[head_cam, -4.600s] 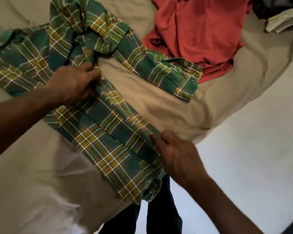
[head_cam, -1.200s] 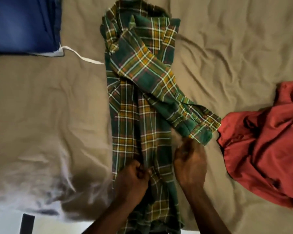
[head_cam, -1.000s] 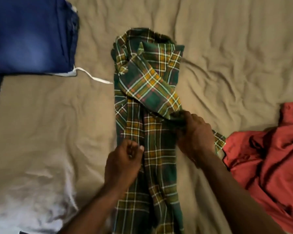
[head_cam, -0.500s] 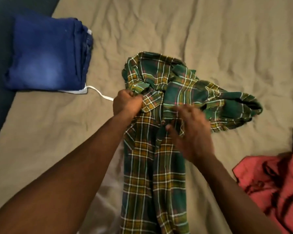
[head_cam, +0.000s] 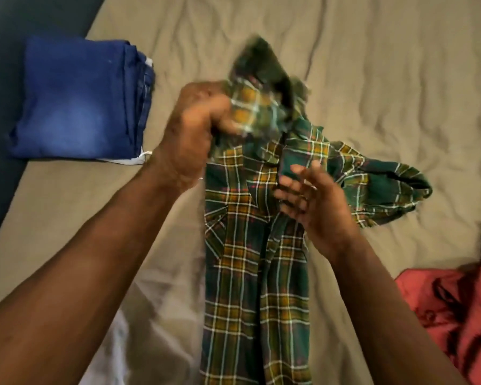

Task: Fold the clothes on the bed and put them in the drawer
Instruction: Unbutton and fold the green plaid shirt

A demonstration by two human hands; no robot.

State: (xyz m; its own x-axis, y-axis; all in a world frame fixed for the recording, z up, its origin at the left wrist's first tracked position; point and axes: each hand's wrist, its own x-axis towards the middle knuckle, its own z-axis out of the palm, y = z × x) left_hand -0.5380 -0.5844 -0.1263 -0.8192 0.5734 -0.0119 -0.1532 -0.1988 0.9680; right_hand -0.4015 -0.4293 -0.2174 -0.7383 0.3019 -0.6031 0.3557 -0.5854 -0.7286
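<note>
The left grip (head_cam: 193,134), clamped on the collar end of the plaid shirt (head_cam: 256,273), has lifted it higher off the bed (head_cam: 372,79) than half a second ago. The right grip (head_cam: 320,202), fingers apart, now hovers over the shirt's middle.

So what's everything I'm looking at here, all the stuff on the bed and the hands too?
plaid shirt: one, green and yellow check, centre of the bed, lying lengthwise, one sleeve flung out to the right
jeans: one, blue, folded, upper left
white strip: one, white, sticking out under the jeans' near edge
red garment: one, red, crumpled, lower right edge
bed sheet: one, tan, wrinkled, under everything
left hand: one, grips the shirt's top part, lifted and blurred
right hand: one, fingers spread, over the shirt's chest; contact unclear
</note>
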